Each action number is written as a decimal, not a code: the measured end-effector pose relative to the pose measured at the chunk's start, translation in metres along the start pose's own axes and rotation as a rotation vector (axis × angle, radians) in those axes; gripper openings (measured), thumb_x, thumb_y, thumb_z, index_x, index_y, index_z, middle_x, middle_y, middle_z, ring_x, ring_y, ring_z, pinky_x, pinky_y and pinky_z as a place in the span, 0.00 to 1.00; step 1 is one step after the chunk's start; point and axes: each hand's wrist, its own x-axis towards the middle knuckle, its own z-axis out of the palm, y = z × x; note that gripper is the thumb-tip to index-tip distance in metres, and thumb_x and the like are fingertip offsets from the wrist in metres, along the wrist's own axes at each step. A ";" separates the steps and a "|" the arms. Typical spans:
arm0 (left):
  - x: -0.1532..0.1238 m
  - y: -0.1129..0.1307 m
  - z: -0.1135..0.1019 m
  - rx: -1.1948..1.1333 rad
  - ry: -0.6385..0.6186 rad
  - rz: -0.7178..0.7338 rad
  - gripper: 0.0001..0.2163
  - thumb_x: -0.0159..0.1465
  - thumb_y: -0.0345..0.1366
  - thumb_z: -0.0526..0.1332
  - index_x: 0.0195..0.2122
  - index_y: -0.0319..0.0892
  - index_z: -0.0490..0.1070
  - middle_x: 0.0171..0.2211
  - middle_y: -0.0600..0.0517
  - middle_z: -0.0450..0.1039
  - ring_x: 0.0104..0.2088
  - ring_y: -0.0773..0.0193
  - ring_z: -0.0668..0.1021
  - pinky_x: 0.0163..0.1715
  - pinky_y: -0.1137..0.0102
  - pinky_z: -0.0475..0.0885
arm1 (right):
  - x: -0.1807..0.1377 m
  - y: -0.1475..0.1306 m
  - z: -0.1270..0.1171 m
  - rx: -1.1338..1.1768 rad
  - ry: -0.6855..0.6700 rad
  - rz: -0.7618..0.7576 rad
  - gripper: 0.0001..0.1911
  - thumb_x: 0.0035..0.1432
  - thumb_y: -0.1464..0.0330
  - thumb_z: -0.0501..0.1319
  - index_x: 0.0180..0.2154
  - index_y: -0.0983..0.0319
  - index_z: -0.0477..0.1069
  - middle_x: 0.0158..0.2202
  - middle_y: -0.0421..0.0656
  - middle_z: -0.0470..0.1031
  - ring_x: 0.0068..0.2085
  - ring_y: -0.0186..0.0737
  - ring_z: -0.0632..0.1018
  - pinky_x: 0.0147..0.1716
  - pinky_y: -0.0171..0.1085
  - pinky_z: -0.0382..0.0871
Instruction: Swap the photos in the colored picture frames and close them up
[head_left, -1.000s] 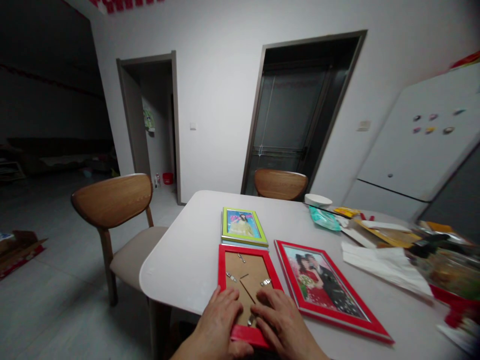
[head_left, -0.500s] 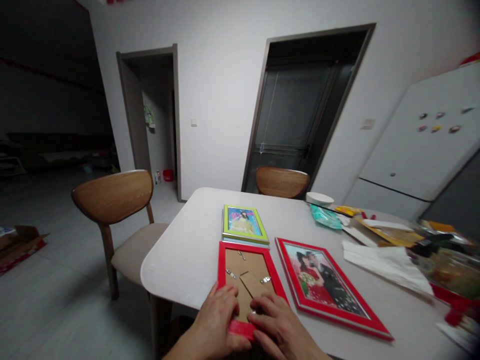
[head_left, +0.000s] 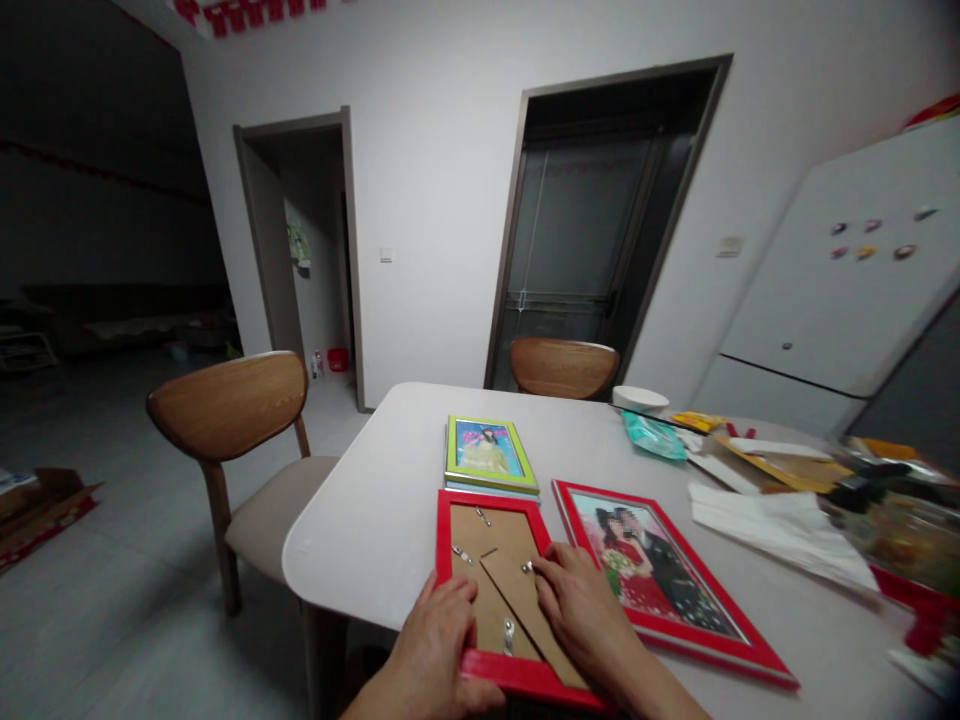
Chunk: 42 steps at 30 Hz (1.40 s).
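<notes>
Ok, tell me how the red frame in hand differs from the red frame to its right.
Facing: the frame in hand lies back up, showing brown backing and metal clips; the right-hand frame is face up, showing a picture of two people.

Handling: the left hand holds the first, the right hand at its right-side clip; neither grips the second.

Both have red rims.

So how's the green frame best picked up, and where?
Probably by the left edge of the green frame, from the left: it lies flat, face up, with a straight border to pinch, and the face-down red frame crowds its near edge.
</notes>
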 end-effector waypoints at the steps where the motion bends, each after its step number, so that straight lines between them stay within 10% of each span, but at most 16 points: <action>1: 0.000 0.000 0.001 -0.004 0.013 0.002 0.21 0.39 0.45 0.68 0.32 0.42 0.67 0.52 0.46 0.61 0.53 0.55 0.61 0.54 0.58 0.47 | 0.002 0.000 -0.001 -0.006 -0.010 -0.003 0.15 0.54 0.69 0.46 0.30 0.63 0.71 0.34 0.48 0.67 0.37 0.41 0.67 0.37 0.38 0.60; 18: 0.000 0.004 0.002 -0.049 0.084 0.005 0.23 0.38 0.43 0.69 0.35 0.39 0.69 0.49 0.43 0.64 0.50 0.53 0.65 0.53 0.57 0.52 | 0.004 0.006 0.002 0.020 -0.003 -0.006 0.15 0.53 0.71 0.46 0.25 0.64 0.70 0.32 0.47 0.66 0.36 0.39 0.67 0.38 0.36 0.59; 25: -0.001 -0.001 0.005 -0.059 0.073 0.010 0.24 0.36 0.42 0.70 0.34 0.39 0.68 0.49 0.44 0.64 0.51 0.54 0.64 0.53 0.58 0.52 | 0.012 -0.005 0.002 0.117 0.002 -0.060 0.15 0.54 0.68 0.48 0.39 0.63 0.69 0.37 0.48 0.68 0.39 0.40 0.68 0.39 0.35 0.59; 42: 0.001 0.003 -0.002 -0.135 0.072 0.005 0.30 0.33 0.37 0.71 0.39 0.37 0.68 0.48 0.43 0.65 0.49 0.52 0.65 0.51 0.60 0.57 | 0.044 -0.052 0.034 0.084 -0.092 -0.258 0.14 0.53 0.71 0.50 0.21 0.63 0.70 0.25 0.42 0.68 0.31 0.34 0.65 0.30 0.32 0.54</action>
